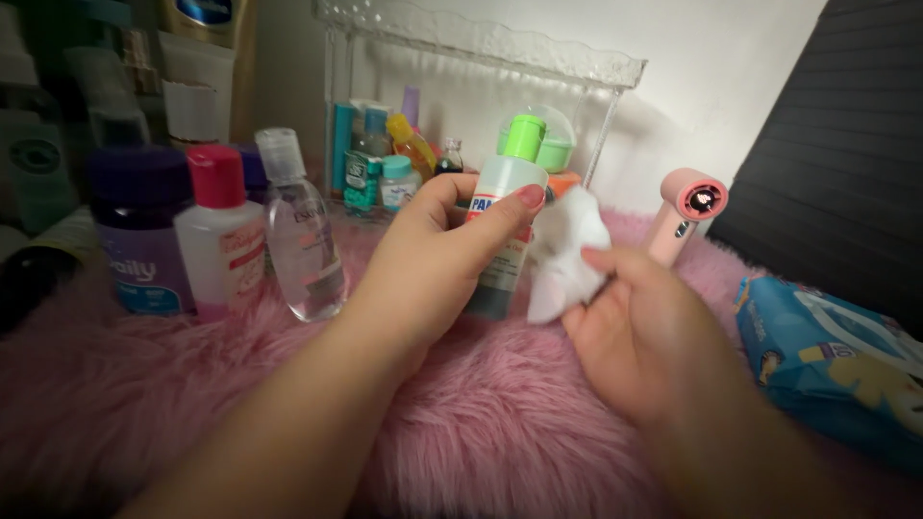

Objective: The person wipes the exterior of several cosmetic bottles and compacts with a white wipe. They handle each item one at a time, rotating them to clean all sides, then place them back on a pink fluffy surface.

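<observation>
Head view: left hand [437, 264] wraps a white bottle with a green cap [508, 207], fingers closed round its middle, upright, cap on; the grip probably steadies it for wiping. Right hand [639, 332] pinches a crumpled white wipe [565, 252] against the bottle's right side, touching it. Both are over pink fur matting [481, 432]. Left of the left hand: a clear bottle [303, 231], a red-capped bottle [223, 235], a purple jar [142, 231]. Right of the right hand: a blue wipes pack [836, 360], cut off by the frame. Behind: a pink handheld device [685, 213] and a clear rack [481, 43]. The bottle's lower label is hidden by fingers; background bottles are blurred.
</observation>
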